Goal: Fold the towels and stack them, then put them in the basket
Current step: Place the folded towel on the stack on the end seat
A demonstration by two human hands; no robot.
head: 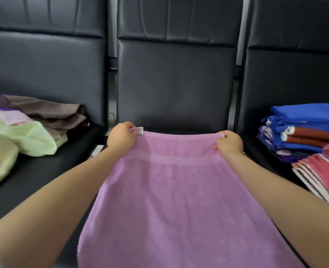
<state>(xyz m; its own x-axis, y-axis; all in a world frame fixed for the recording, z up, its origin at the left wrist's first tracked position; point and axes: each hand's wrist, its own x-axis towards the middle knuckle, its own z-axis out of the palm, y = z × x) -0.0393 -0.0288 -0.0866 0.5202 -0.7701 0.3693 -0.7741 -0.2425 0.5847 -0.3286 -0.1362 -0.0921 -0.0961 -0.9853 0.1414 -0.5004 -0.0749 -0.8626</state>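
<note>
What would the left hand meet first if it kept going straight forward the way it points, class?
Probably the black backrest of the middle seat. The left hand, pinching the purple towel at its far corner, points at it across bare seat; depth is hard to judge.

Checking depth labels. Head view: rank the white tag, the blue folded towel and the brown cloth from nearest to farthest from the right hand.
From the right hand, which grips the purple towel:
1. Blue folded towel, on top of the stack on the seat to its right.
2. White tag, at the towel's far corner by the left hand.
3. Brown cloth, in the loose pile on the left seat.
</note>
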